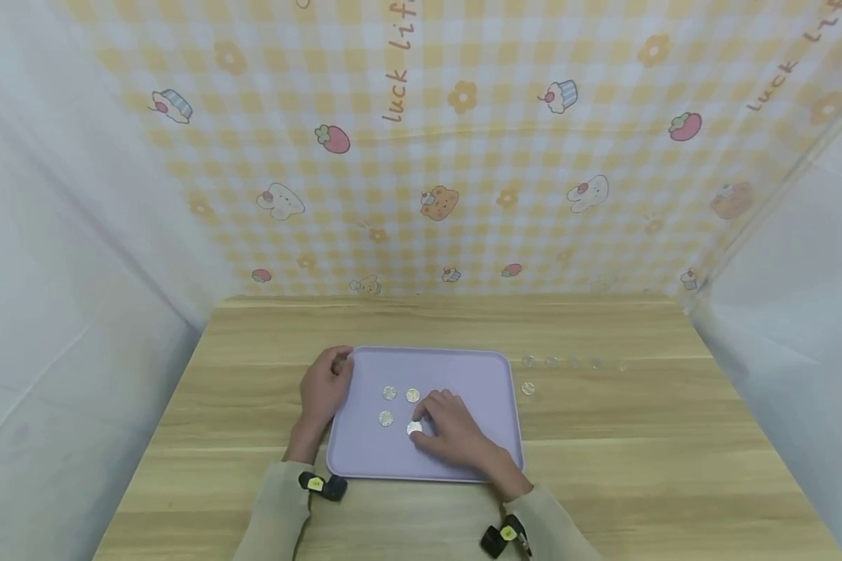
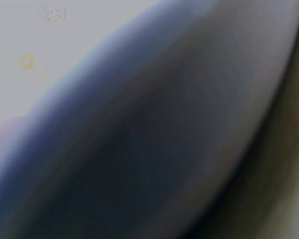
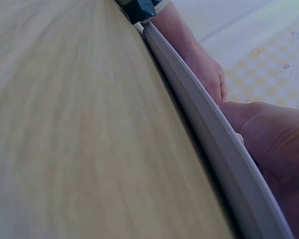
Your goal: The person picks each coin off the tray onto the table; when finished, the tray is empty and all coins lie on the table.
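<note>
My right hand [image 1: 454, 432] is over the lilac tray [image 1: 456, 366], its thumb and forefinger pinching a shiny coin-like disc [image 1: 414, 428] at the tray surface. Three similar discs lie beside it: one disc [image 1: 412, 395] behind, another disc [image 1: 389, 393] behind to the left, and a third disc [image 1: 386, 418] directly left. At the tray's back left corner, my left hand [image 1: 323, 389] grips the rim with curled fingers. In the right wrist view the tray's side wall [image 3: 209, 119] hides most of the right fingertips. A dark blurred surface fills most of the left wrist view.
Right of the tray, a row of several clear round discs [image 1: 552, 362] lies on the wooden table [image 1: 624, 444]. One more disc [image 1: 528, 388] lies in front of that row, near the tray's right rim. A yellow checked cloth [image 1: 407, 171] hangs behind the table.
</note>
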{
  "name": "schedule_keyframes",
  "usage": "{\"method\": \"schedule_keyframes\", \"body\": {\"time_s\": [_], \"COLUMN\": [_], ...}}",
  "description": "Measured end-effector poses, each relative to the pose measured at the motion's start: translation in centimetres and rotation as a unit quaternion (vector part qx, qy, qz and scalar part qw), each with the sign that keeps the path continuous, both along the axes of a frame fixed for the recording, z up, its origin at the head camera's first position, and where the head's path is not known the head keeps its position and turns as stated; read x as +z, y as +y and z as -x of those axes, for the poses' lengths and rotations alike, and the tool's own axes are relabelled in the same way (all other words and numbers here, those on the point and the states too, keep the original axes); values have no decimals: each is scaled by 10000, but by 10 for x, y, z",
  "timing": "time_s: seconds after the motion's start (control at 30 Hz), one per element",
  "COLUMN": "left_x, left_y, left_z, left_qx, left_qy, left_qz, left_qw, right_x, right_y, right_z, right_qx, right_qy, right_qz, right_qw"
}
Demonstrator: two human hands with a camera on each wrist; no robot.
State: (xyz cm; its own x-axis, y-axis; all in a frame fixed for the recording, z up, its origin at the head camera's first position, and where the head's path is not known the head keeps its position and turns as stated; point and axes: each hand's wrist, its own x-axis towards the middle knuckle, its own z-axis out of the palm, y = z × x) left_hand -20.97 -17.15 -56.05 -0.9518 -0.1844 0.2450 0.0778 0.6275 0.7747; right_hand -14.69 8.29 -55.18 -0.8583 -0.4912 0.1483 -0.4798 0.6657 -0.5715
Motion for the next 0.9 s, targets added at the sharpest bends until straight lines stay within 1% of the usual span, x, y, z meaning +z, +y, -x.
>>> {"method": "schedule_keyframes", "body": {"time_s": [0.13,0.27,0.37,0.53,0.67,0.9], "left_x": [-1,-1,-1,1,1,-1], "left_y": [0,0,0,-1,-1,0], "left_z": [-1,-1,-1,-1,-1,1], "left_qx": [10,6,-3,10,46,22], "left_qy": [-36,-87,-132,-141,-118,-62], "left_qz": [-14,1,-16,-17,23,41], "left_qw": [10000,10000,9999,9999,9999,10000], "right_x": [-5,-9,-10,-7,-7,-8], "right_y": [1,3,3,0,-3,-2], "right_z": [0,0,-1,-2,-3,-2], "right_qx": [-35,-12,62,188,180,53], "right_qy": [110,409,609,962,1179,1182], "right_qz": [249,463,536,333,109,153], "right_qw": [9996,9981,9967,9946,9928,9929]}}
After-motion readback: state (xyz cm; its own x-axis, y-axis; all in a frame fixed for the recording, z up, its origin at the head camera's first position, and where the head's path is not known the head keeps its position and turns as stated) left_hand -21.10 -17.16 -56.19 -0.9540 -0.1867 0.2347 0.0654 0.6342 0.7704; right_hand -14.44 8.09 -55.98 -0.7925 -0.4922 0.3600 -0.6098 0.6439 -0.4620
